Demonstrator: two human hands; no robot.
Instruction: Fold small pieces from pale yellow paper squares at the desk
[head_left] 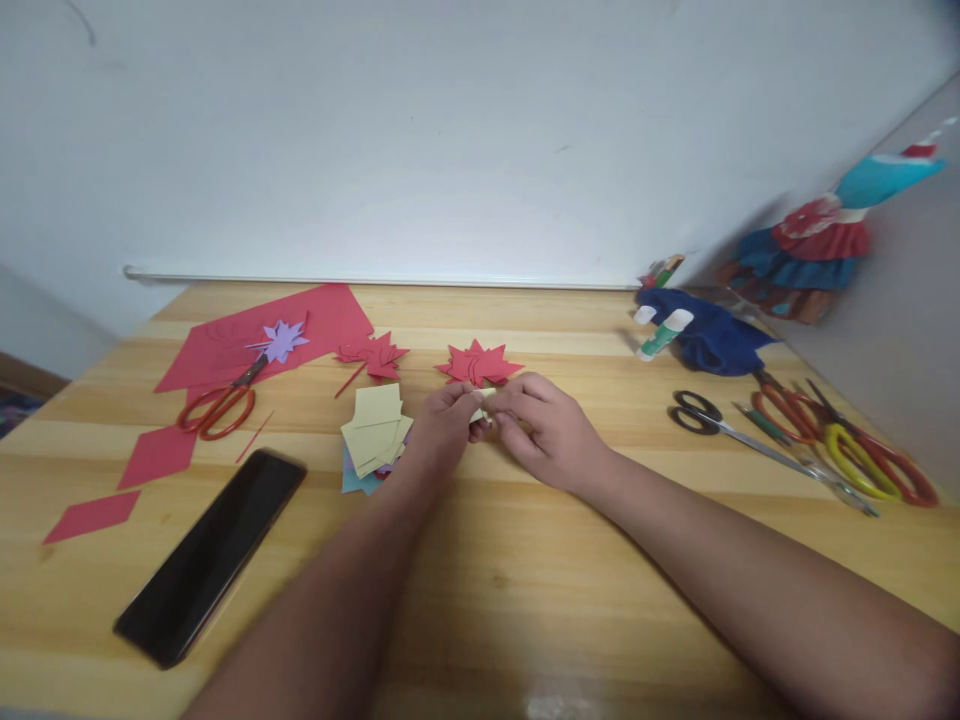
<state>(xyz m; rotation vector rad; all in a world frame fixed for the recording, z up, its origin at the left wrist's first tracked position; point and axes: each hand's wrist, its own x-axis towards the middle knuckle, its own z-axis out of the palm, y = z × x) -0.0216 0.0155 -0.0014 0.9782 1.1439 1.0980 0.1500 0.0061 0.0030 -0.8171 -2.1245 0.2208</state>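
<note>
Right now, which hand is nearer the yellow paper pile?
Left. The left hand is just right of the yellow paper pile; contact is unclear. The right hand is farther right, beyond the left hand.

Paper stack point(377, 408) on table point(495, 620), paper star point(384, 356) behind it, phone point(211, 555) to the left, glue stick point(664, 336) and cloth point(716, 338) right
</note>
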